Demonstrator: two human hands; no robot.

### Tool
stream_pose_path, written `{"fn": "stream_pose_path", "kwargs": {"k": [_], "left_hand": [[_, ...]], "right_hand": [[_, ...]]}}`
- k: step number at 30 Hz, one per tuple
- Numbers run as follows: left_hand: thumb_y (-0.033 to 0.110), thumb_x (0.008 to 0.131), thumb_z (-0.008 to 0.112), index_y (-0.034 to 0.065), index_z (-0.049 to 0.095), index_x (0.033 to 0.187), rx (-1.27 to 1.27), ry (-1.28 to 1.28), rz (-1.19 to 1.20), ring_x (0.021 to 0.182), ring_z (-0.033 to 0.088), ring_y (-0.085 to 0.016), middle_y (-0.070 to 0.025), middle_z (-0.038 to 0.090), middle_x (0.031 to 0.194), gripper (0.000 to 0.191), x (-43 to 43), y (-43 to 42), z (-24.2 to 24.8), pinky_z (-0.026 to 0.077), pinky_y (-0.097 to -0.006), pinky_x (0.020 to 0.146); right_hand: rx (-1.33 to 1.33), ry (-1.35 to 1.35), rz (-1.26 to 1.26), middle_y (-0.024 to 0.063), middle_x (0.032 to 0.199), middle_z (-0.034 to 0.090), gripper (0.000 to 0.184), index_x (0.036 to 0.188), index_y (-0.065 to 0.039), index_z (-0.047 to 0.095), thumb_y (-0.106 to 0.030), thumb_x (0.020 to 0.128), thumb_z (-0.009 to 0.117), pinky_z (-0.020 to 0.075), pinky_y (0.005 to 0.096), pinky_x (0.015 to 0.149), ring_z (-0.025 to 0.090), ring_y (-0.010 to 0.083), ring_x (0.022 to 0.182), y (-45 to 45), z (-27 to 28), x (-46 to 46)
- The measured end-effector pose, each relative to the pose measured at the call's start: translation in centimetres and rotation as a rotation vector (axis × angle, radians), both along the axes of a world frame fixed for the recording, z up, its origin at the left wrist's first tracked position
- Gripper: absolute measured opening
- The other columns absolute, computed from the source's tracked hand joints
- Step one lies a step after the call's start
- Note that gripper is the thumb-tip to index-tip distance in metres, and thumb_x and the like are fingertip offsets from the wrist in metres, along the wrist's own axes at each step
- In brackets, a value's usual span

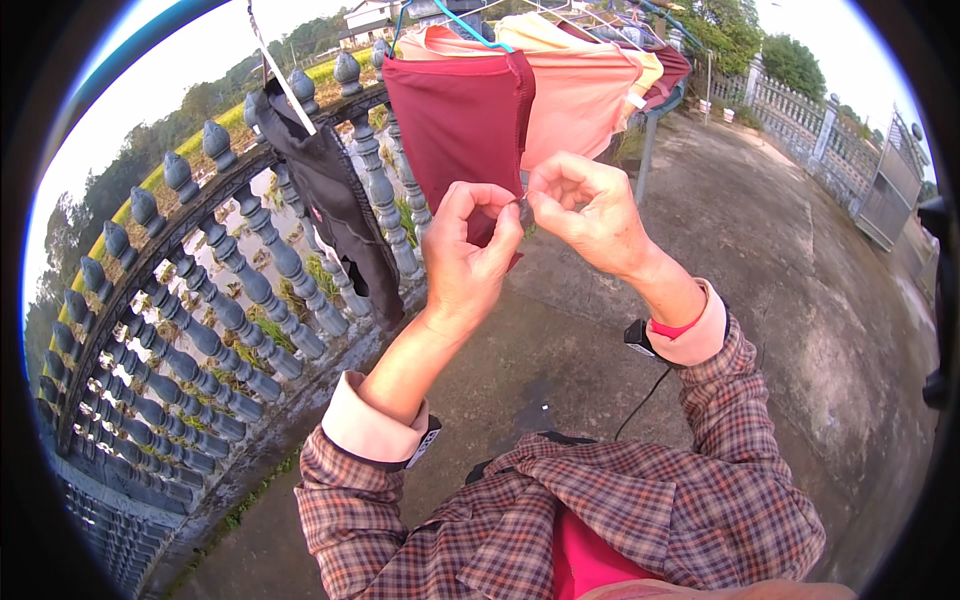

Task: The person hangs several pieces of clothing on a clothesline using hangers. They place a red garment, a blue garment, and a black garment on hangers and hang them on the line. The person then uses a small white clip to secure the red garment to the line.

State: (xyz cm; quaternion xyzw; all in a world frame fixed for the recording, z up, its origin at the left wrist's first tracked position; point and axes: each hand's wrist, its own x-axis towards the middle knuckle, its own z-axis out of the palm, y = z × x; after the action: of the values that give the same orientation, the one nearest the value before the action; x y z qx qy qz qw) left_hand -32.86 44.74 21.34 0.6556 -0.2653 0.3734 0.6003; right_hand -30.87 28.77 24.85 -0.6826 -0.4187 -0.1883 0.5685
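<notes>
My left hand [472,251] and my right hand [589,210] are raised close together in front of a dark red garment [457,112] on a blue hanger [469,34]. Each hand pinches, thumb against forefinger, at a tiny dark thread-like piece [523,198] between them; what it is exactly is too small to tell. Behind hangs a peach-coloured garment [566,97], with a pale yellow one [649,75] and another dark red one [670,71] beyond. A black garment [330,187] hangs at the left beside a white rod-like piece [289,86].
A grey balustrade [232,300] curves along the left, with plants and wet ground behind it. A metal post [646,154] stands behind the clothes. Concrete ground [750,247] lies below and right, with a metal gate [889,184] far right. A thin black cable [646,401] hangs near my right sleeve.
</notes>
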Motion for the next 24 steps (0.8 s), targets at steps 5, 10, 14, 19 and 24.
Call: {"fn": "stream_pose_path", "kwargs": {"k": [5, 10, 14, 19, 24], "left_hand": [[0.002, 0.083, 0.065, -0.0004, 0.059, 0.089, 0.017, -0.003, -0.010, 0.078, 0.056, -0.011, -0.0024, 0.057, 0.083, 0.009, -0.19, 0.39, 0.03, 0.046, -0.0245, 0.072], [0.002, 0.083, 0.065, -0.0003, 0.060, 0.090, 0.046, -0.059, 0.030, 0.077, 0.056, -0.010, -0.0024, 0.057, 0.082, 0.009, -0.13, 0.47, 0.10, 0.045, -0.0248, 0.071], [0.001, 0.083, 0.066, 0.0001, 0.060, 0.089, 0.035, -0.080, 0.043, 0.077, 0.056, -0.011, -0.0027, 0.057, 0.082, 0.009, -0.01, 0.48, 0.08, 0.046, -0.0252, 0.070], [0.001, 0.082, 0.066, 0.0004, 0.061, 0.089, 0.056, -0.141, 0.083, 0.074, 0.058, -0.012, -0.0037, 0.058, 0.082, 0.009, -0.13, 0.42, 0.16, 0.047, -0.0256, 0.068], [0.002, 0.085, 0.066, 0.0014, 0.060, 0.091, 0.093, -0.171, 0.096, 0.075, 0.052, -0.006, 0.0010, 0.059, 0.083, 0.008, -0.63, 0.22, 0.30, 0.042, -0.0206, 0.069]], "right_hand": [[0.021, 0.083, 0.055, -0.0023, 0.081, 0.061, 0.005, 0.089, -0.001, 0.062, -0.004, 0.085, 0.064, 0.0434, 0.0181, 0.061, 0.054, 0.0020, 0.071, -0.13, -0.15, -0.42], [0.003, 0.086, 0.036, -0.0010, 0.084, 0.062, 0.007, 0.091, -0.001, 0.062, -0.005, 0.086, 0.065, 0.0446, 0.0191, 0.061, 0.056, 0.0031, 0.072, -0.19, -0.08, -0.28], [0.060, -0.080, -0.074, -0.0020, 0.079, 0.062, 0.010, 0.090, -0.002, 0.063, -0.007, 0.082, 0.067, 0.0418, 0.0188, 0.053, 0.054, 0.0019, 0.065, 0.28, -0.45, -0.51], [-0.036, -0.326, -0.215, 0.0049, 0.078, 0.061, 0.011, 0.087, -0.001, 0.063, -0.007, 0.081, 0.069, 0.0447, 0.0239, 0.051, 0.058, 0.0104, 0.060, 0.56, -0.72, -0.87], [-0.094, -0.578, -0.343, 0.0073, 0.080, 0.062, 0.010, 0.090, 0.000, 0.061, -0.003, 0.082, 0.066, 0.0461, 0.0259, 0.052, 0.061, 0.0132, 0.058, 0.62, -0.66, -0.72]]}}
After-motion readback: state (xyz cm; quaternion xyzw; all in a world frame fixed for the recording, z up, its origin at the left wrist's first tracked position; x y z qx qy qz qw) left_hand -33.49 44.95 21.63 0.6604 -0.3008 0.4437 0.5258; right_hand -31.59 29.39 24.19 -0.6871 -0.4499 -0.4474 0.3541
